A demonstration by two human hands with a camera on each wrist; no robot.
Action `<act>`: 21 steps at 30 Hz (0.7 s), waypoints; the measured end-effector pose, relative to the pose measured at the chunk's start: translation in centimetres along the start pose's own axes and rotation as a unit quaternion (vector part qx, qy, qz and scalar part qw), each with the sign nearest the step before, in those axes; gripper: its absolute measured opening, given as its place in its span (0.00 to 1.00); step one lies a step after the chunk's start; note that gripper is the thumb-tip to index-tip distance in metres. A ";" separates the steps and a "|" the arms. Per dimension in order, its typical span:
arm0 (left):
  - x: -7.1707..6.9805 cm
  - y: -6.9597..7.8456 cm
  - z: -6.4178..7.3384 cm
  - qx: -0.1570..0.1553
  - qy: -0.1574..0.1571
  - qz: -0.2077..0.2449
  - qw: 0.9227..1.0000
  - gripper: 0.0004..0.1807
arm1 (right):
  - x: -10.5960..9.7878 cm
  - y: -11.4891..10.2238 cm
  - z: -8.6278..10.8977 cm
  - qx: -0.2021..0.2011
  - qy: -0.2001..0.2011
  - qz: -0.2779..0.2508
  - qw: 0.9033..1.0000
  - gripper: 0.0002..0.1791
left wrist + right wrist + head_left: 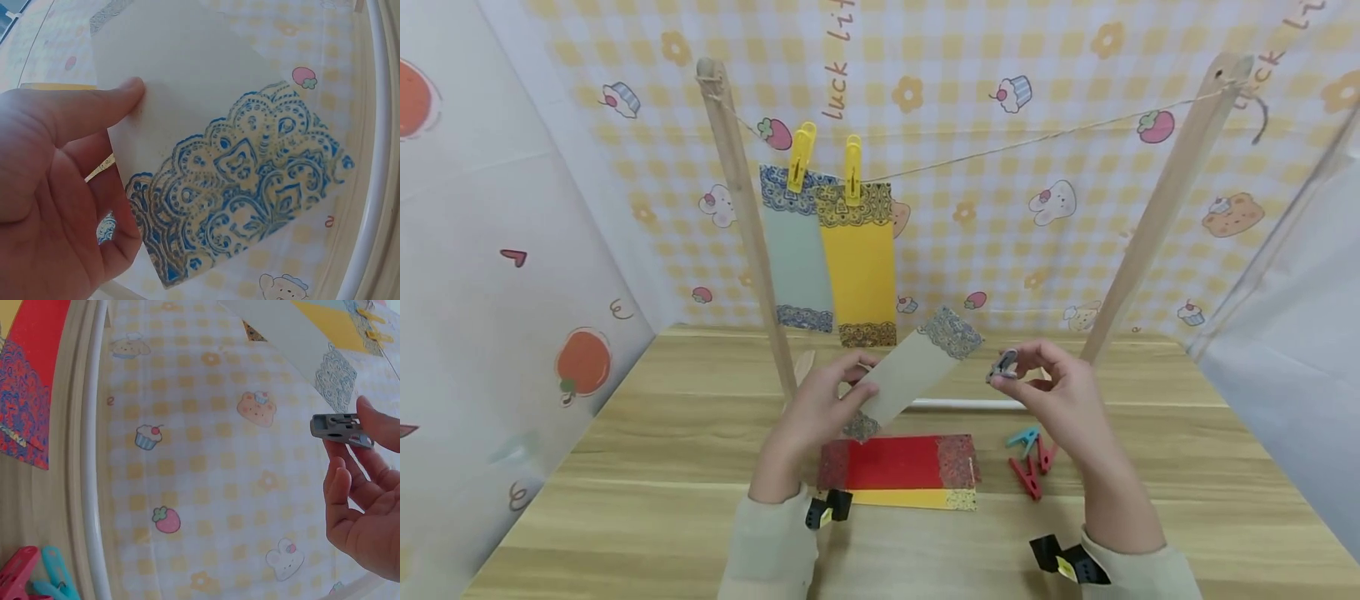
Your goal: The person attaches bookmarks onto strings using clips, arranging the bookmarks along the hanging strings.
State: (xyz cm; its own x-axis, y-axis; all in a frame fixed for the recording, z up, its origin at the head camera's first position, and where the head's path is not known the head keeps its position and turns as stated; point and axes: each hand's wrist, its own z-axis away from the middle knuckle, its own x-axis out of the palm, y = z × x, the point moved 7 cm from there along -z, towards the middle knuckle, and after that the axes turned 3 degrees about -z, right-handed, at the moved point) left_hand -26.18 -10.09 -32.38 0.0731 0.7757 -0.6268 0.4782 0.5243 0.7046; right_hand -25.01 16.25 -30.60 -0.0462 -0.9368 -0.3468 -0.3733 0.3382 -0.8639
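Note:
Between thumb and fingers, my left hand pinches a pale card with blue lace-patterned ends, tilted up to the right. In the left wrist view the thumb lies flat on the card's pale face. My right hand pinches a grey clothespin, held just right of the card and apart from it. Behind them, a pale green card and a yellow card hang from a string, each under a yellow clothespin.
Wooden posts carry the string at both sides, with a white rod low between them. A red card lies over a yellow one on the wooden table. Red clothespins and a teal clothespin lie to the right.

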 end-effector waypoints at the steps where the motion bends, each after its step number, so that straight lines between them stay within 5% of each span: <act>1: -0.2 0.1 -0.1 0.001 0.008 0.000 1.000 0.13 | 0.1 -0.2 -0.1 0.002 0.004 0.000 1.000 0.14; 12: -1.3 1.1 -1.0 0.015 0.050 0.029 0.998 0.12 | 0.9 -2.9 -1.7 -0.021 0.027 -0.023 0.999 0.14; 21: -2.6 1.9 -1.8 0.035 0.103 0.046 0.993 0.14 | 1.1 -5.9 -3.4 -0.100 0.025 -0.066 0.993 0.12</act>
State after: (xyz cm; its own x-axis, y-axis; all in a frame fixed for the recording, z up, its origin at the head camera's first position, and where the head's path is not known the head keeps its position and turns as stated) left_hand -27.06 -10.47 -28.86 -0.0583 0.8789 -0.4734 0.5384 0.4270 0.7264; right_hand -26.06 12.91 -24.63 -0.0286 -0.9766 -0.2131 -0.5553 0.1928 -0.8090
